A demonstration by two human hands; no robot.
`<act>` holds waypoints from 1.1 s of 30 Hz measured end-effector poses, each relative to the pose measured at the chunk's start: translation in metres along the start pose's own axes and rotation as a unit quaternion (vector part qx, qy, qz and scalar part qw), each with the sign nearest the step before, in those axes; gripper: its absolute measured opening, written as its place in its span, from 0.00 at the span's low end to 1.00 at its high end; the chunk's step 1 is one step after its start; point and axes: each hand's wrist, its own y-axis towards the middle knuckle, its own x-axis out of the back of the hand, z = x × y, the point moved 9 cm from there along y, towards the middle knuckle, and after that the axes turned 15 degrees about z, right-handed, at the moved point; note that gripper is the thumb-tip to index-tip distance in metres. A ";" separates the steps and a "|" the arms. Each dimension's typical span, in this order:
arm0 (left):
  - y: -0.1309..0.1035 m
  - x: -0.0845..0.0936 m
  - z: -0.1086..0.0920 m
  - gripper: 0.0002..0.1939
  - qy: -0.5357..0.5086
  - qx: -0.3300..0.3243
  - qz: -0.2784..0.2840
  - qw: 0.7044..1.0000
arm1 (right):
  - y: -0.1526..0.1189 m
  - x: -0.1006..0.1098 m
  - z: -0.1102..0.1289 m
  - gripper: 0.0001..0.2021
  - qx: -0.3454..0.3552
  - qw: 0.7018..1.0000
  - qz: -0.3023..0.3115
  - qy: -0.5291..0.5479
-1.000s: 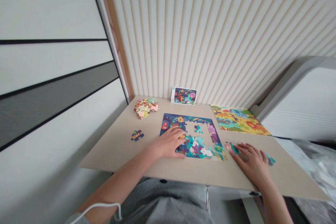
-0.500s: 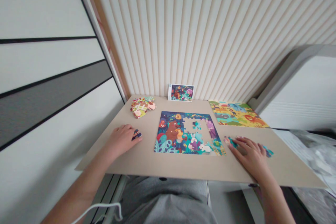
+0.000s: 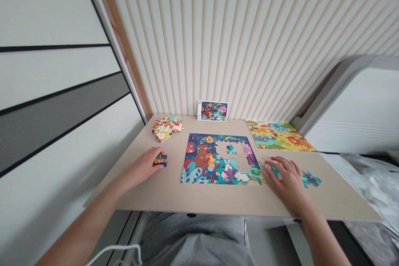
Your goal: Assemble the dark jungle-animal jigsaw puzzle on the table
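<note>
A jigsaw puzzle with a bear and rabbits lies partly assembled in the middle of the table. Inside its open gap sits a small joined cluster of teal pieces, apart from the surrounding frame. My left hand is left of the puzzle, its thumb and fingers closed on a dark puzzle piece. To the puzzle's right, my right hand rests palm down with fingers apart over teal pieces, which it partly covers. More loose blue-teal pieces lie just beyond that hand.
A picture card of the same scene leans against the pleated wall at the back. A pile of mixed pieces sits back left. Another animal puzzle, yellow, lies back right. Clear plastic wrapping is beyond the table's right side.
My right hand has slid left toward the puzzle, uncovering more of the loose pieces on its right. My left hand has shifted slightly, and more of its piece shows.
</note>
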 end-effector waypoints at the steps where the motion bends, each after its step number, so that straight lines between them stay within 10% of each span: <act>1: 0.003 0.001 -0.006 0.11 -0.012 -0.012 -0.003 1.000 | 0.010 0.000 0.013 0.16 0.024 1.000 0.014 0.008; 8: 0.040 0.018 -0.067 0.15 -0.127 -0.090 -0.042 0.987 | 0.098 -0.026 0.078 0.17 0.135 0.978 0.133 0.085; 12: 0.080 -0.001 -0.088 0.30 -0.311 -0.107 -0.020 0.944 | 0.121 -0.054 0.088 0.20 0.170 0.962 0.178 0.118; 20: 0.147 -0.040 -0.118 0.18 -0.344 -0.137 -0.040 0.928 | 0.112 -0.058 0.076 0.19 0.144 0.963 0.145 0.173; 27: 0.139 -0.056 -0.120 0.13 -0.326 -0.150 -0.028 0.933 | 0.100 -0.028 0.061 0.19 0.130 0.948 0.131 0.258; 33: 0.131 -0.059 -0.121 0.13 -0.285 -0.126 -0.016 0.950 | 0.081 -0.033 0.102 0.20 0.220 0.871 0.270 0.346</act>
